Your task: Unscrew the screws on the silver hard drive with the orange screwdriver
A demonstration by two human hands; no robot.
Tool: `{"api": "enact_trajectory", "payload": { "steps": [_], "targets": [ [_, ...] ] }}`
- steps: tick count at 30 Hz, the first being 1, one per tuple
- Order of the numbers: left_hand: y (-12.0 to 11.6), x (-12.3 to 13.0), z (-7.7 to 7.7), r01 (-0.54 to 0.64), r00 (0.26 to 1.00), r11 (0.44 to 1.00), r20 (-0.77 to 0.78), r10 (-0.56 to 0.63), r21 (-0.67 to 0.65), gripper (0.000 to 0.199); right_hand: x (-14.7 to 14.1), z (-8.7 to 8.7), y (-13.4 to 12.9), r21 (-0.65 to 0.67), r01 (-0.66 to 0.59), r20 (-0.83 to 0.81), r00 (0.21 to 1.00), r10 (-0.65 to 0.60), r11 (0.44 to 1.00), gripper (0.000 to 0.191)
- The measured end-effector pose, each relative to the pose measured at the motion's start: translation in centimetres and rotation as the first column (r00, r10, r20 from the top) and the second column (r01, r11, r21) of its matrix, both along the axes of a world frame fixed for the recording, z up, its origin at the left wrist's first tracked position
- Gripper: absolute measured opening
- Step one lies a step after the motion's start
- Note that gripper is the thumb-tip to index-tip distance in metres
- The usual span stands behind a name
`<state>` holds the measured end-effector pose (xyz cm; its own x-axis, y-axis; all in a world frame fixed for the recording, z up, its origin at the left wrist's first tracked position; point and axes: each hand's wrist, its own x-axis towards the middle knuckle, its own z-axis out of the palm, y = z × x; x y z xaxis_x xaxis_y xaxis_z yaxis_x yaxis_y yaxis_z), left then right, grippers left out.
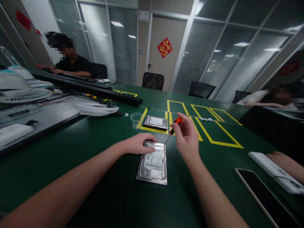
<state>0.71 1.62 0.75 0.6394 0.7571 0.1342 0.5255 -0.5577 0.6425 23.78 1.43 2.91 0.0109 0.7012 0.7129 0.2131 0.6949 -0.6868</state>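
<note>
The hard drive (pixel 153 167) lies toward the near edge of the tabletop (pixel 118 198), left hand (pixel 140 144) spread over its far end. The right hand (pixel 188 136) pinches the screwdriver (pixel 172 131); straighten its slanted shaft, though tip seating is unclear.

The nearer hard drive (pixel 153 166) has a glossy metal casing.

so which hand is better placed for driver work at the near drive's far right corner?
Right, likely: the right hand holds the screwdriver, tip at about that corner. The left hand rests on the near drive, better placed to steady it.
</note>
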Motion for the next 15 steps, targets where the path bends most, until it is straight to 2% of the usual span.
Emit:
{"api": "enact_trajectory", "payload": {
  "steps": [2, 8, 13, 15],
  "targets": [
    [0.02, 0.02, -0.06, 0.003, 1.0, 1.0, 0.002, -0.003, 0.003, 0.038, 0.15, -0.05, 0.1, 0.011, 0.018, 0.024, 1.0, -0.018, 1.0, 0.039],
    [0.0, 0.07, -0.09, -0.004, 1.0, 1.0, 0.008, 0.004, 0.003, 0.038, 0.32, 0.16, -0.05, -0.005, -0.074, -0.024, 0.997, 0.074, 0.997, 0.036],
    [-0.04, 0.07, 0.01, -0.003, 1.0, 1.0, 0.008, 0.003, -0.005, 0.038, 0.22, -0.03, 0.12, 0.006, -0.011, -0.012, 1.0, 0.011, 1.0, 0.035],
    [-0.03, 0.07, -0.02, 0.002, 1.0, 1.0, 0.011, -0.002, -0.002, 0.037, 0.21, -0.13, 0.17, -0.003, -0.03, -0.021, 0.999, 0.03, 1.0, 0.038]
  ]
}}
